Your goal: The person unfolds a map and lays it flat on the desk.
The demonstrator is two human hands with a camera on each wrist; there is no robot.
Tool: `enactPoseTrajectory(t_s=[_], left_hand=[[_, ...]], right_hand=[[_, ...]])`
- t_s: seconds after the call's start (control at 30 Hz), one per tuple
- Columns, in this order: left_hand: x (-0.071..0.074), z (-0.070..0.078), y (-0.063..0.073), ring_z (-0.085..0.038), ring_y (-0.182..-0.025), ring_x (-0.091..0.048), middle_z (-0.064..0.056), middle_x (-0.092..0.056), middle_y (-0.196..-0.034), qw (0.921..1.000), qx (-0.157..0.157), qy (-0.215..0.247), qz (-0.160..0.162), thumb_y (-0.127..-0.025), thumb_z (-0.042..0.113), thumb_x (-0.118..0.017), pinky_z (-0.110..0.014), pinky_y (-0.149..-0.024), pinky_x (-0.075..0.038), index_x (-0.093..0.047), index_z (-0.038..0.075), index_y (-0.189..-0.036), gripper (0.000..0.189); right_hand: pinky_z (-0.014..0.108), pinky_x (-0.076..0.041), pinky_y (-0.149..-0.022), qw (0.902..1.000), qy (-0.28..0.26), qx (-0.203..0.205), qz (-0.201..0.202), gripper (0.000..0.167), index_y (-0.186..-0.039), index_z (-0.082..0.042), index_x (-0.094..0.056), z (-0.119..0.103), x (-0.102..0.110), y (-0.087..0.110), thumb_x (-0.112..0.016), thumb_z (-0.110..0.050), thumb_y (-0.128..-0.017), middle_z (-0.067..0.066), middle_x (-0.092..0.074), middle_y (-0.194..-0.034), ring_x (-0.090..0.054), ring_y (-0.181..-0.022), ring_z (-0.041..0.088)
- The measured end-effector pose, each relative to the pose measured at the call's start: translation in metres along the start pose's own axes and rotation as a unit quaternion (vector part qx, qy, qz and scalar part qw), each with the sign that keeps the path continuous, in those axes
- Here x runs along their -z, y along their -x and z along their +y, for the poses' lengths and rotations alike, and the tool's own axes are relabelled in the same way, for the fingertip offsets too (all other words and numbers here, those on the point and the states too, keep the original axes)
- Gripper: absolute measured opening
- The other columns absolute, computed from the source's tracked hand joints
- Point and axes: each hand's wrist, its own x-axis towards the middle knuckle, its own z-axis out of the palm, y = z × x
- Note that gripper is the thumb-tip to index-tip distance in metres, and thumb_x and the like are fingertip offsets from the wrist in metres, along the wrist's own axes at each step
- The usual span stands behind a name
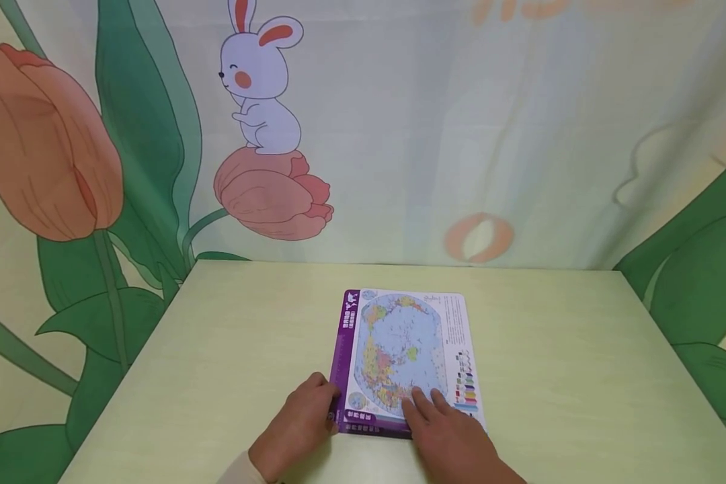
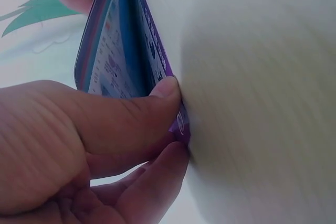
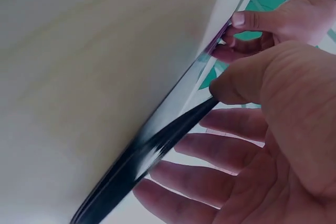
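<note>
A folded world map with a purple side band lies on the table, its blue oval map printed face up. At its near left corner, my left hand pinches the purple edge between thumb and fingers. My right hand is at the near edge, its fingers spread over the printed top panel. Seen from the right wrist, the thumb is under that panel's edge and the fingers are on its other side. The left wrist view shows a gap between the upper and lower panels, with printing inside.
The pale yellow-green table extends on both sides of the map. Behind it hangs a curtain printed with a rabbit, tulips and leaves, meeting the table's far edge.
</note>
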Motion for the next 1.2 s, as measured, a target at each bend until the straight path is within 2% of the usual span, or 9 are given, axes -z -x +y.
enactPoseTrajectory(t_s=[0.1,0.23,0.4,0.63,0.7,0.77,0.87,1.03,1.2], left_hand=[[0.000,-0.001,0.000,-0.015,-0.086,-0.051,-0.003,-0.054,-0.100,1.0000,-0.003,0.001,0.004,-0.084,0.005,-0.087,-0.035,-0.079,-0.055,-0.071,0.001,-0.108,0.030],[0.000,-0.001,0.000,-0.015,-0.085,-0.050,-0.002,-0.053,-0.099,1.0000,-0.003,0.003,0.007,-0.084,0.004,-0.087,-0.033,-0.078,-0.054,-0.071,0.002,-0.107,0.028],[-0.001,-0.002,0.001,-0.015,-0.087,-0.050,-0.003,-0.054,-0.101,1.0000,0.002,0.000,-0.001,-0.085,0.006,-0.087,-0.033,-0.079,-0.054,-0.071,0.001,-0.111,0.031],[-0.002,-0.002,0.002,-0.016,-0.089,-0.051,-0.004,-0.055,-0.103,1.0000,0.001,0.002,-0.003,-0.085,0.005,-0.087,-0.035,-0.081,-0.056,-0.070,-0.001,-0.114,0.035],[-0.002,-0.002,0.002,-0.016,-0.089,-0.052,-0.005,-0.055,-0.104,1.0000,-0.002,0.003,-0.003,-0.085,0.004,-0.087,-0.035,-0.082,-0.056,-0.070,-0.001,-0.115,0.036],[-0.003,-0.002,0.001,-0.015,-0.089,-0.052,-0.005,-0.055,-0.104,1.0000,0.000,0.001,-0.005,-0.085,0.004,-0.087,-0.035,-0.082,-0.056,-0.070,-0.002,-0.116,0.036],[-0.003,-0.001,0.001,-0.016,-0.089,-0.051,-0.004,-0.054,-0.104,1.0000,0.005,0.001,-0.008,-0.085,0.005,-0.087,-0.034,-0.082,-0.056,-0.070,-0.001,-0.117,0.036],[-0.003,-0.001,0.002,-0.015,-0.088,-0.051,-0.004,-0.054,-0.103,1.0000,0.001,-0.001,-0.006,-0.086,0.005,-0.086,-0.032,-0.078,-0.054,-0.070,-0.001,-0.117,0.036],[-0.003,-0.001,0.002,-0.014,-0.087,-0.050,-0.004,-0.053,-0.102,0.9999,-0.016,0.001,0.005,-0.085,0.004,-0.086,-0.031,-0.076,-0.053,-0.070,-0.001,-0.115,0.034]], right_hand=[[0.049,-0.060,-0.098,0.9998,0.017,-0.002,0.014,0.082,-0.148,-0.006,-0.058,0.010,-0.004,0.008,-0.073,-0.062,-0.089,0.015,-0.060,-0.152,-0.062,-0.133,0.042],[0.057,-0.055,-0.105,0.9994,-0.014,-0.027,-0.014,0.101,-0.152,-0.006,-0.053,0.023,-0.008,0.018,-0.076,-0.072,-0.079,0.017,-0.053,-0.158,-0.054,-0.142,0.046],[0.058,-0.053,-0.106,0.9969,-0.038,-0.057,-0.038,0.093,-0.154,-0.005,-0.050,0.034,-0.009,0.028,-0.075,-0.063,-0.085,0.019,-0.047,-0.162,-0.043,-0.149,0.048],[0.051,-0.058,-0.101,0.9965,-0.024,-0.052,-0.061,0.118,-0.158,-0.005,-0.045,0.038,-0.006,0.033,-0.070,-0.085,-0.075,0.019,-0.043,-0.165,-0.041,-0.151,0.047],[0.050,-0.059,-0.099,0.9971,-0.024,-0.051,-0.051,0.096,-0.156,-0.004,-0.047,0.039,-0.006,0.033,-0.069,-0.069,-0.089,0.019,-0.045,-0.163,-0.042,-0.150,0.047],[0.049,-0.062,-0.091,0.9978,-0.026,-0.052,-0.030,0.067,-0.154,-0.004,-0.051,0.040,-0.007,0.033,-0.066,-0.043,-0.101,0.019,-0.049,-0.161,-0.045,-0.148,0.046],[0.049,-0.064,-0.081,0.9976,-0.037,-0.057,0.009,0.046,-0.149,-0.006,-0.057,0.042,-0.007,0.033,-0.061,-0.009,-0.103,0.018,-0.055,-0.157,-0.050,-0.146,0.043],[0.053,-0.061,-0.091,0.9952,-0.070,-0.065,0.023,0.051,-0.146,-0.006,-0.060,0.047,-0.001,0.033,-0.073,-0.023,-0.100,0.016,-0.057,-0.155,-0.054,-0.144,0.040],[0.057,-0.047,-0.115,0.9920,-0.099,-0.078,-0.009,0.066,-0.151,-0.006,-0.056,0.044,0.004,0.028,-0.077,-0.036,-0.096,0.016,-0.052,-0.160,-0.047,-0.149,0.042]])
